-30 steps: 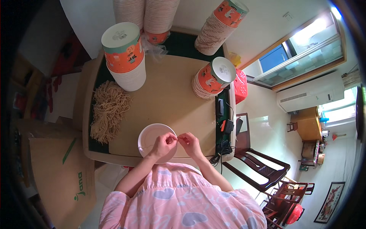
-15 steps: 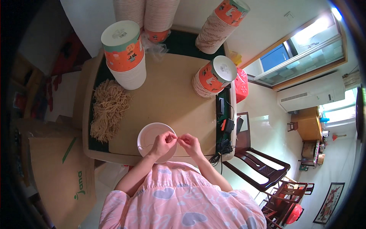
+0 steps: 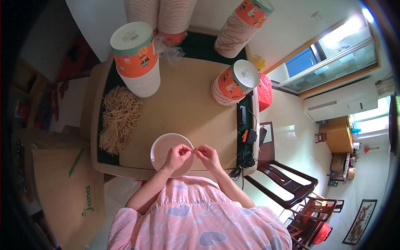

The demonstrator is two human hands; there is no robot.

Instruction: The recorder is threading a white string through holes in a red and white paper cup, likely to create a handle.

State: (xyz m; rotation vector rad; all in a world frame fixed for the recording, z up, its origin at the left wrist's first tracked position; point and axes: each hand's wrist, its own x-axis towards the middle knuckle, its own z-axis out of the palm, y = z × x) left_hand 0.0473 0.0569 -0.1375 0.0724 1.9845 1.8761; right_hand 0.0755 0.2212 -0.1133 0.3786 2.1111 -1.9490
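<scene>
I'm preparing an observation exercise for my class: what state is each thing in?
Left hand: fingertips pinched, apparently on string
Right hand: fingertips pinched, apparently on string
String: draped across tub's left side
Tub: open, mouth up
String heap: loose, tangled
Left stack: nested, upside down
Right stack: nested, upside down
Clear bag: crumpled
Box: open or shut, cannot tell

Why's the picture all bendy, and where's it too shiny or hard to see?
Head view: fisheye lens bows the beige rectangular table; head view: glare whitens parts of the wood-framed glass window and pale glossy floor; head view: thin pale string is hard to trace near the bare left hand and bare right hand.
</scene>
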